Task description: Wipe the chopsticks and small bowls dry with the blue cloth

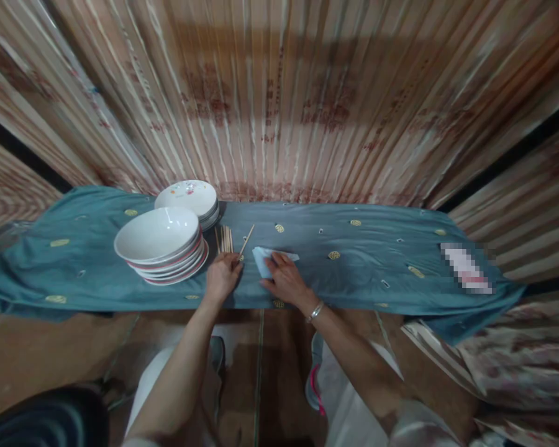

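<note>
My left hand (222,277) pinches a thin wooden chopstick (246,241), which slants up and to the right from the fingertips. Just beyond that hand, a row of chopsticks (226,238) lies side by side on the cloth-covered table. To the right, my right hand (285,277) is closed on a folded light blue cloth (262,259), its fingers over the top. Part of this cloth is hidden under the fingers. A bracelet circles the right wrist.
A stack of large white bowls (161,239) stands left of my hands, with a stack of plates (189,197) behind it. A green patterned tablecloth (363,254) covers the narrow table. A blurred-out flat object (466,268) lies at the right end. Pleated curtains (279,124) hang behind.
</note>
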The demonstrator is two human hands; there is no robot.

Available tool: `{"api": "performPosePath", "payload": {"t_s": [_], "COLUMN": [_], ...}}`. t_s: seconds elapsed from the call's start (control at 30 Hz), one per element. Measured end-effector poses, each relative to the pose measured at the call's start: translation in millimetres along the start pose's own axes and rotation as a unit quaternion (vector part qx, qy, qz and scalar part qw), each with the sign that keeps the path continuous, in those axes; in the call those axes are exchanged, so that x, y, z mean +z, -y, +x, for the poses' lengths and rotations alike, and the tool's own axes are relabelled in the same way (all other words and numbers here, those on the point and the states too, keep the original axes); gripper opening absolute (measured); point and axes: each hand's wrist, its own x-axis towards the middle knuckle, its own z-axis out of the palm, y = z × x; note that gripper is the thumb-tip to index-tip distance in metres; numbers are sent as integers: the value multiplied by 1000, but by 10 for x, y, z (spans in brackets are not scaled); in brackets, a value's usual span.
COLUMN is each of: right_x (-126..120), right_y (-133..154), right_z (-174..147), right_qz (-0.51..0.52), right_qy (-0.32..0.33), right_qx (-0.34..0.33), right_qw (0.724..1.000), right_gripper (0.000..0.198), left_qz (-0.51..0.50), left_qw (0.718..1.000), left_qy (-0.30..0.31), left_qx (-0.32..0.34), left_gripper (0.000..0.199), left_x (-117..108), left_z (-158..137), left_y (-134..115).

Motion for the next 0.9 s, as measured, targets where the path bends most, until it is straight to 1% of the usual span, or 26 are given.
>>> {"api": "performPosePath", "payload": {"t_s": [0.1, 0.13, 0.23, 0.3, 0.37, 0.43, 0.47, 0.5, 0.53, 0.6, 0.63, 0.67, 0.73, 0.77, 0.83, 0.87, 0.9], "right_x": [5, 0, 1, 16, 29, 35, 38, 41, 47, 70, 85, 99, 117, 117, 95, 75, 52], "right_y": [-12, -19, -51, -97, -166, -249, -287, -318, -337, -334, -312, -280, -203, -167, -116, -101, -91], "right_z": [67, 99, 198, 245, 272, 288, 293, 298, 302, 310, 313, 317, 327, 333, 341, 343, 341], "right_qz": [-24, -25, 2, 42, 102, 191, 252, 333, 422, 572, 618, 650, 688, 716, 754, 767, 773], "right_qy": [-3, -3, -19, -43, -68, -100, -120, -141, -159, -173, -171, -163, -142, -129, -100, -86, -76], "right_qx": [4, 10, 49, 85, 124, 166, 187, 207, 224, 241, 245, 247, 252, 254, 246, 238, 229], "right_qw": [1000, 1000, 999, 995, 985, 962, 942, 909, 864, 764, 728, 700, 665, 638, 601, 590, 587], "right_gripper": [31, 28, 30, 28, 26, 21, 16, 12, 10, 20, 25, 31, 39, 41, 43, 42, 39], "left_qz": [17, 21, 22, -1, -47, -126, -176, -233, -291, -396, -434, -463, -499, -513, -535, -543, -549], "left_qw": [1000, 1000, 999, 1000, 998, 990, 981, 968, 950, 908, 888, 871, 847, 837, 823, 818, 815], "left_qy": [15, 17, 25, 25, 16, 0, -8, -15, -18, -10, -2, 5, 29, 41, 56, 60, 61], "left_qx": [3, 5, -1, -12, -33, -62, -78, -95, -111, -141, -152, -164, -184, -186, -183, -181, -178], "left_gripper": [23, 22, 22, 24, 24, 21, 20, 19, 20, 22, 24, 26, 31, 32, 34, 34, 34], "left_x": [20, 28, 42, 39, 29, 26, 32, 44, 63, 117, 148, 178, 226, 239, 242, 233, 220], "left_z": [26, 35, 54, 61, 65, 69, 70, 70, 68, 57, 47, 36, 12, 2, -7, -8, -7], "left_y": [1, 1, -3, -5, -14, -41, -65, -99, -140, -243, -299, -354, -449, -484, -528, -539, -544]}}
